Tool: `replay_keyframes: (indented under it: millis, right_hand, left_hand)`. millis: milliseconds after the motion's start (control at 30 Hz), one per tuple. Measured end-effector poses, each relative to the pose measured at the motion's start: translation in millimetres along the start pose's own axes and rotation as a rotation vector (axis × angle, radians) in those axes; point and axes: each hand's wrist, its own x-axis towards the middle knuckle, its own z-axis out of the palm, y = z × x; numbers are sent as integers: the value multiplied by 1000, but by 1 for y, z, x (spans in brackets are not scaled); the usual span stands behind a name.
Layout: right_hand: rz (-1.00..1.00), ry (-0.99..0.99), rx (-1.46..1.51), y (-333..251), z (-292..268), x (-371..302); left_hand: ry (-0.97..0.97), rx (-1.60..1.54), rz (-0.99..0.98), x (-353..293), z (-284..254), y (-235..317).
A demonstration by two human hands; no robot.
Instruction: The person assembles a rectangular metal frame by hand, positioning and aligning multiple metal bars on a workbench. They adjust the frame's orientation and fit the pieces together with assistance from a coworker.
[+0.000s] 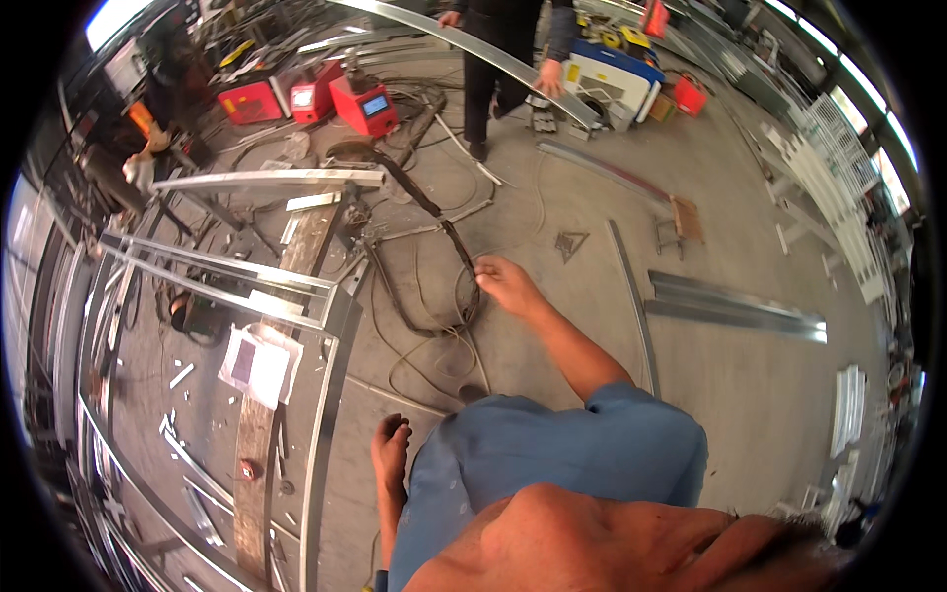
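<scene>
My right hand (505,283) reaches forward over the floor, its fingers closed round a thick black cable (431,205). The cable rises in an arc toward the far left, and a loop of it hangs below my hand. Low at my left side is my left hand (390,449), fingers curled and dark at the tips; whatever may be inside them is hidden. To its left stands a welded metal frame (324,414) of square tubes. Thinner pale cables (419,370) lie coiled on the floor between my hands.
Ahead, a person (498,59) holds a long metal channel (473,44) with both hands. Red machines (363,106) stand far left. Papers (261,363) and a tape measure (248,470) rest on a wooden plank (254,444). Metal profiles (735,306) lie on the right floor.
</scene>
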Motion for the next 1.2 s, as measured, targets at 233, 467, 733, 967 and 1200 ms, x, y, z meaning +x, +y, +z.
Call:
replay_keyframes:
  millis: [233,467,733,967,1200]
  right_hand:
    - [118,-152,63,-22,15,-12]
    - [329,-578,114,2,94,-57]
    - [290,-1159,-40,-49,246,-174]
    - [313,-1602,-324,-60,368,-374]
    - [17,-1970,-341,-95,485,-526]
  left_hand:
    - [81,159,84,-2,9,3]
    - [228,277,80,-54,6,-25]
    - [653,35,-108,-186,-16,-143]
    - [1195,-323,-378,-351,-11,-312]
    - [1436,-615,-336,-461,-35,-363]
